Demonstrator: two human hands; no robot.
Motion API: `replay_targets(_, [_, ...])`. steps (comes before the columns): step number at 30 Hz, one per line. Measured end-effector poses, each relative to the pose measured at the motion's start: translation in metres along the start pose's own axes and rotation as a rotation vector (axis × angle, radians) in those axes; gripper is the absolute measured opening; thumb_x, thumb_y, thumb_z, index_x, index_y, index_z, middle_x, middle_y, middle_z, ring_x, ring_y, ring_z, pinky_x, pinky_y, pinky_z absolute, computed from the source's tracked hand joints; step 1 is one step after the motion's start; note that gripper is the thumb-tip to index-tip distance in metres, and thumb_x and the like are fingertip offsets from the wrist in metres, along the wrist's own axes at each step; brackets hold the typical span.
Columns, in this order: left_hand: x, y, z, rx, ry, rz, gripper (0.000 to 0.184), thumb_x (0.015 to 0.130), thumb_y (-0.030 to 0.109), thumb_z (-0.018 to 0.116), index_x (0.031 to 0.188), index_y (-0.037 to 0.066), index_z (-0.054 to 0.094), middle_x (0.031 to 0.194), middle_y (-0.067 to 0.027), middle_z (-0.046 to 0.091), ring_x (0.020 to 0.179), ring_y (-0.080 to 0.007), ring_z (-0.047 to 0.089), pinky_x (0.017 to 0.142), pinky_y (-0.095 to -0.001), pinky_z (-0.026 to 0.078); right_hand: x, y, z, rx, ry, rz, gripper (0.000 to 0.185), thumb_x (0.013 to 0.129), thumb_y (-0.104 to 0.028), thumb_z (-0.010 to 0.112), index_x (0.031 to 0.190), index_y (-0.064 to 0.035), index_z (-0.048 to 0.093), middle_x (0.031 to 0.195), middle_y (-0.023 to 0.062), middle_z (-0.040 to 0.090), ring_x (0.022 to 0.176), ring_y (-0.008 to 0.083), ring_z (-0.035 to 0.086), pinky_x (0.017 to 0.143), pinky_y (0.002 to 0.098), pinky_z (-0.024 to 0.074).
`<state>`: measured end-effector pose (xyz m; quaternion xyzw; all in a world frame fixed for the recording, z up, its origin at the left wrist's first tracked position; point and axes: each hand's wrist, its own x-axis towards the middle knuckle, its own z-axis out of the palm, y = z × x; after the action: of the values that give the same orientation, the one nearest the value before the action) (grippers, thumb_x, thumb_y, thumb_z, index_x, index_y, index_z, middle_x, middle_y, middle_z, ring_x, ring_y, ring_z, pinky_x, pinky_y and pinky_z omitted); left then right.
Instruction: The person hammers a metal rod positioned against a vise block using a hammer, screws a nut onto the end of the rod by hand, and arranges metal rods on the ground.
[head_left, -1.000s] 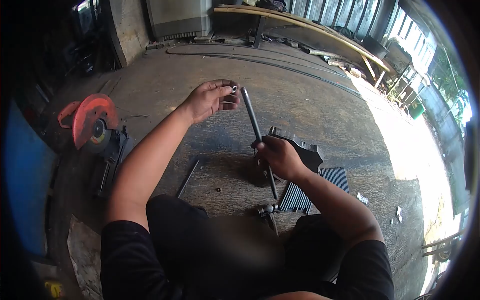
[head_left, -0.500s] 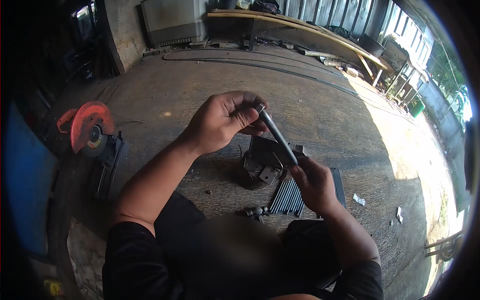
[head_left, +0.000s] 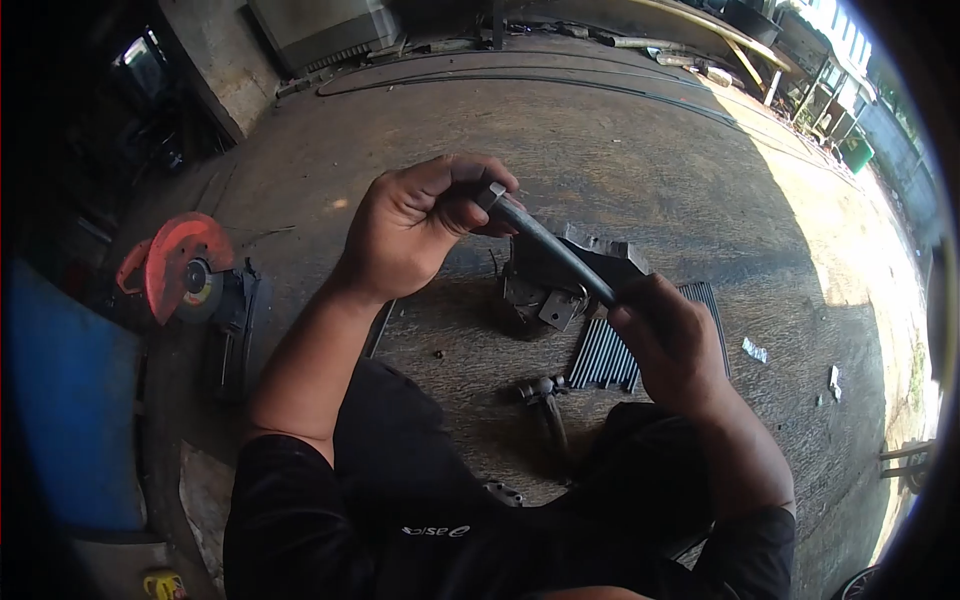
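Note:
A long grey bolt (head_left: pixel 553 247) with an angular head slants between my two hands above the floor. My left hand (head_left: pixel 405 225) is closed around its head end, thumb and fingers pinching it. At the lower right end, my right hand (head_left: pixel 672 340) grips the shaft, and its fingers cover the tip. Behind and below the bolt stands a dark metal block (head_left: pixel 530 290) with a small drilled plate on its front; my hands partly hide it. A row of thin metal rods (head_left: pixel 603 355) lies just left of my right hand and partly beneath it.
A hammer (head_left: pixel 548 410) lies between my legs. An orange-guarded cut-off saw (head_left: pixel 190 265) stands at the left, near a blue panel (head_left: pixel 75 400). Long thin bars (head_left: pixel 540 80) lie across the far floor. Scraps of foil (head_left: pixel 755 350) lie at the right.
The bolt has tilted flatter, its head end moving left with my left hand and its lower end rising right with my right hand. The view has dipped, showing more of the hammer.

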<state>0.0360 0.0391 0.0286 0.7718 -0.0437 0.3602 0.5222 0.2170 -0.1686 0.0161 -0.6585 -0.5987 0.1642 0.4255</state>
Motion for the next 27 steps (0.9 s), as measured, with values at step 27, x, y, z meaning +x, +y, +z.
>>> replay_targets(27, [-0.010, -0.003, -0.001, 0.090, 0.013, 0.034, 0.024, 0.090, -0.006, 0.053, 0.113, 0.000, 0.059, 0.092, -0.0117, 0.068, 0.089, -0.0248, 0.069, 0.083, -0.0385, 0.057, 0.003, 0.000, 0.014, 0.823, -0.436, 0.424, 0.038, 0.094, -0.040, 0.059, 0.095, -0.0017, 0.054, 0.059, -0.0034, 0.044, 0.047, 0.0052, 0.039, 0.042, 0.0231, 0.0308])
